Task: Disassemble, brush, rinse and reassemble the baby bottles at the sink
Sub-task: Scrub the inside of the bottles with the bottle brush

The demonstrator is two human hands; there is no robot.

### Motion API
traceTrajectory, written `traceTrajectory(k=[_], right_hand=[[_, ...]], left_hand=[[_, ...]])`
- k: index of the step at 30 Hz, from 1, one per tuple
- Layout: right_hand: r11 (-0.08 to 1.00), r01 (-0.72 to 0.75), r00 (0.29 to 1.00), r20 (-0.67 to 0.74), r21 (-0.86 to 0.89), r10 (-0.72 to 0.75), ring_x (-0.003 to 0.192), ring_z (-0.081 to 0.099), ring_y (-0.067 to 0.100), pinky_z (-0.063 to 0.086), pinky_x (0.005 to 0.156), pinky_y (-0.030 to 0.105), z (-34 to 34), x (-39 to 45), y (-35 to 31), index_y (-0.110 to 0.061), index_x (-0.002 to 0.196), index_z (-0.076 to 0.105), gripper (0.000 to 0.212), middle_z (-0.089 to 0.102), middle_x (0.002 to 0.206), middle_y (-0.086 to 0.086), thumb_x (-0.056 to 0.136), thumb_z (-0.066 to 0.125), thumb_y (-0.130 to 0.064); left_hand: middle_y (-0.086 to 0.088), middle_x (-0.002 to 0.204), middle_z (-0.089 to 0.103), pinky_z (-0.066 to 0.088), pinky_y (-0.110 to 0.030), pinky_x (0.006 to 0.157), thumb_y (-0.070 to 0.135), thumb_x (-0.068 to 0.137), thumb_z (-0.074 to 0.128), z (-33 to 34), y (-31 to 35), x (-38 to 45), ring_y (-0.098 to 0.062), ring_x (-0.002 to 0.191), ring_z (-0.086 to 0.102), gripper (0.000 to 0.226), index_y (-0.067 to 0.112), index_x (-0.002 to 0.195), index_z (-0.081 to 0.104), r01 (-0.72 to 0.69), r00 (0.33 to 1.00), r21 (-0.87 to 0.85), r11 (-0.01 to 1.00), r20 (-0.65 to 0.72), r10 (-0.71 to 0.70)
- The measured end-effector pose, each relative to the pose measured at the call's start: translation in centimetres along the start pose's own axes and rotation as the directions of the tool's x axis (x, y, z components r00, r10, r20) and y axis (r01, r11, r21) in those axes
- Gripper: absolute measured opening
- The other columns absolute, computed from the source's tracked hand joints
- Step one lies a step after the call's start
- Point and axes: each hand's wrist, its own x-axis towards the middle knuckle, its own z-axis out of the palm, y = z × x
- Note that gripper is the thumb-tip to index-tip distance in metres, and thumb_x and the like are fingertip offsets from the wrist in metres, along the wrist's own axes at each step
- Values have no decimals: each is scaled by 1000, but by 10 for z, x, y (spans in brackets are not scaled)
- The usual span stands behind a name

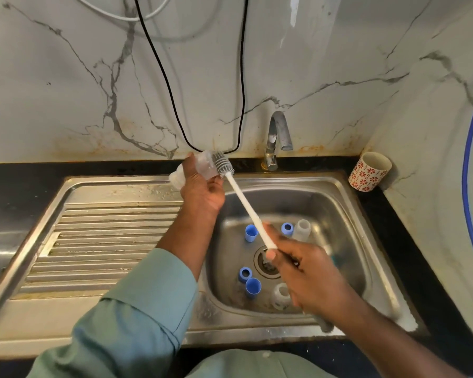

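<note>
Clear plastic, a baby bottle [200,170] lies on its side in the left hand [202,192], whose fingers are curled round it above the left rim of the steel sink [366,241]. The right hand [309,274] pinches the white handle of a bottle brush [246,205]; its grey bristle head sits at the bottle's mouth. In the basin lie blue caps [251,233], a second bottle [302,230] and a clear teat [281,296]. A flowered cup [369,171] stands on the black counter [421,255] beside the tap [276,140].

A pale green long sleeve [137,309] covers the left forearm; the right forearm [388,339] is bare.
</note>
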Motion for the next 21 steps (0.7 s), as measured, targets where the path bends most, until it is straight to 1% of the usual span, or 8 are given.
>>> traceTrajectory(k=[3,5,9,12,14,16,19,21], right_hand=[[1000,-9,998,-56,22,11,45,40,4,44,50,27,-1,9,6,-54,132,44,43,45,55,-7,99,52,-29],[1000,-10,998,-65,10,11,45,38,4,42,48,24,-3,11,7,-51,133,45,43,42,54,-7,99,51,-27],[1000,-4,1000,-20,-3,4,47,41,4,43,47,22,0,4,16,-55,131,43,43,48,62,-2,99,51,-28],[995,-62,995,-72,84,68,45,42,9,47,46,29,-1,14,18,-60,124,44,41,46,59,-4,100,50,-27],[997,-34,997,-65,72,39,46,40,9,44,45,25,2,8,19,-59,123,46,41,43,57,-4,99,51,-26],[995,-57,996,-70,82,63,47,41,10,44,46,25,4,7,25,-57,125,49,41,42,57,-4,99,52,-25],[973,-222,972,-59,64,226,48,42,16,46,44,30,1,30,49,-41,125,60,32,45,62,1,99,51,-24],[960,-276,960,-41,53,278,50,42,16,46,46,30,-3,35,66,-40,129,57,34,45,64,2,99,52,-26]], left_hand=[[-22,120,62,60,-54,77,20,78,82,-1,-3,-2,-38,101,67,65,7,129,44,-13,1000,33,999,8,13],[-22,123,61,60,-54,75,20,78,83,-2,-4,-3,-39,102,66,67,7,131,44,-12,1000,35,999,7,12],[-19,119,64,58,-51,86,19,77,82,-7,-2,-2,-33,101,68,69,9,133,43,-20,1000,68,997,-8,20],[-20,122,63,61,-47,73,19,77,82,-11,-12,-4,-35,104,66,68,9,133,45,-7,999,182,983,37,0],[-19,122,64,62,-46,73,25,78,82,-13,-9,-2,-34,103,68,68,11,134,45,-33,999,224,974,20,29],[-14,119,65,61,-42,74,33,78,81,-16,-8,-1,-28,101,68,67,15,133,46,-51,999,384,922,3,54],[-10,120,64,47,-33,69,44,78,78,-29,-30,-4,-22,100,62,67,22,133,46,37,999,624,780,9,-54],[-6,121,61,48,-29,64,39,81,79,-40,-39,0,-21,101,61,71,28,137,37,-6,998,738,675,50,-46]])
